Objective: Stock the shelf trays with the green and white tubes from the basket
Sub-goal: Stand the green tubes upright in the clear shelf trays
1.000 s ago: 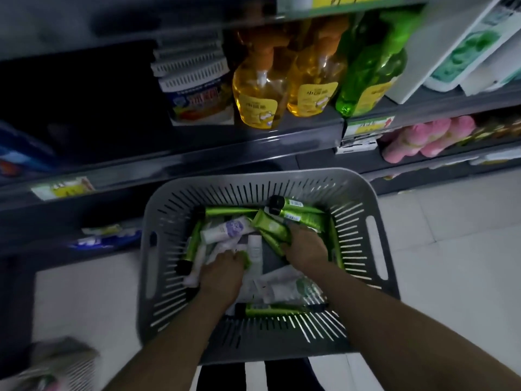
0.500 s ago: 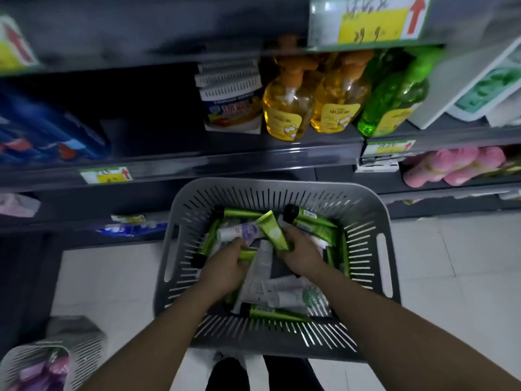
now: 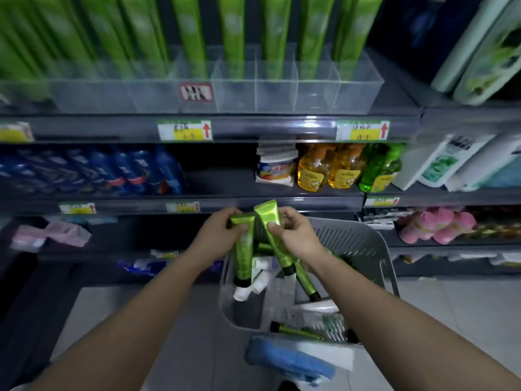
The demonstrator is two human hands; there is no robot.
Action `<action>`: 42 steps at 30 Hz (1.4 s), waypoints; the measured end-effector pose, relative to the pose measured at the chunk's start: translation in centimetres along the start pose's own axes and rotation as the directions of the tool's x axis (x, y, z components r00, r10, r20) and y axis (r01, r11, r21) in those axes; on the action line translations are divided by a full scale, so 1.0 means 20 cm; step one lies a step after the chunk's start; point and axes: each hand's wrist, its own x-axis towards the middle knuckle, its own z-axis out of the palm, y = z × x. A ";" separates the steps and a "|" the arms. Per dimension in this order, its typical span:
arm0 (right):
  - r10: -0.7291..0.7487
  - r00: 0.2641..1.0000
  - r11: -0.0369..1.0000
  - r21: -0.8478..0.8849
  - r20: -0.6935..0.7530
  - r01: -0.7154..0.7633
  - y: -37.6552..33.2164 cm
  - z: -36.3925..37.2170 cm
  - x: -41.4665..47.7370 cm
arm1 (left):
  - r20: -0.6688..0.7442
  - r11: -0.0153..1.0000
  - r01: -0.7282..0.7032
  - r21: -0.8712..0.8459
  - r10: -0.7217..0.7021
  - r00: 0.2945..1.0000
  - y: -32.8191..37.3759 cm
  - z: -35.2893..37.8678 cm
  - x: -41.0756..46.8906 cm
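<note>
Head view: left hand (image 3: 221, 234) curled round a green tube (image 3: 244, 255); right hand (image 3: 297, 237) pinched a second green tube (image 3: 271, 221), both above the basket (image 3: 363, 244). Carrying step, probably; next called for raising them into shelf tray (image 3: 282, 94).

Probably a shop: price-tagged shelves (image 3: 267, 128).

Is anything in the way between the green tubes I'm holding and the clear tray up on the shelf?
Nothing visible. The left hand and right hand each hold a green tube above the basket; only the front wall of the clear tray needs clearing.
</note>
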 end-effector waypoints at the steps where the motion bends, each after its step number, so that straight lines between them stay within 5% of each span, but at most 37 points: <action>1: -0.033 0.999 0.999 0.003 0.002 0.033 -0.08 0.03 -0.02 | -0.010 1.000 -0.020 0.003 0.020 1.000 0.03 -0.06 -0.02; 12: -0.413 0.910 0.904 -0.136 -0.042 0.404 -0.72 0.29 -0.11 | -0.196 0.974 -0.225 -0.018 0.217 0.956 0.44 -0.65 -0.14; 25: -0.631 0.773 0.769 -0.084 0.066 0.634 -1.40 0.49 -0.01 | -0.482 0.913 -0.386 0.133 0.400 0.780 0.92 -1.29 -0.08; 42: -0.721 0.692 0.693 -0.021 -0.024 0.721 -1.81 0.95 0.23 | -0.344 0.771 -0.331 0.543 0.564 0.750 1.01 -1.87 0.20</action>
